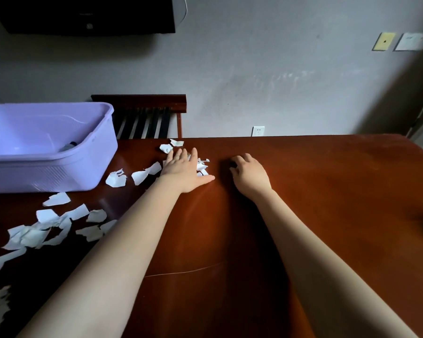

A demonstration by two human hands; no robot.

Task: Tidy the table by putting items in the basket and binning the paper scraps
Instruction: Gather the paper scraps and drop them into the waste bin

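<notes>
The desk is smooth, glossy red-brown wood, with a thin pale scratch running across it. A lilac plastic basket sits on it, rectangular with rounded corners, a rolled rim and a finely ribbed patch low on its wall. Something small and dark lies inside against the wall nearest the hands; I can't tell what it is.

Torn white paper scraps, ragged and slightly curled, lie thickly on the desk in front of the basket, on the person's side of it. 2 larger crumpled pieces lie just off the basket's right front corner, and 2 more further right of the basket at the desk's far edge.

The left hand lies right of the basket, palm down, fingers straight and spread wide, thumb out to the side. It presses flat on a small bunch of scraps that pokes out beside its fingers.

The right hand is further from the basket again, knuckles up, fingers curled under against the wood. Whether it holds anything, I cannot tell.

Behind the basket stands a dark slatted wooden rack against the grey wall.
</notes>
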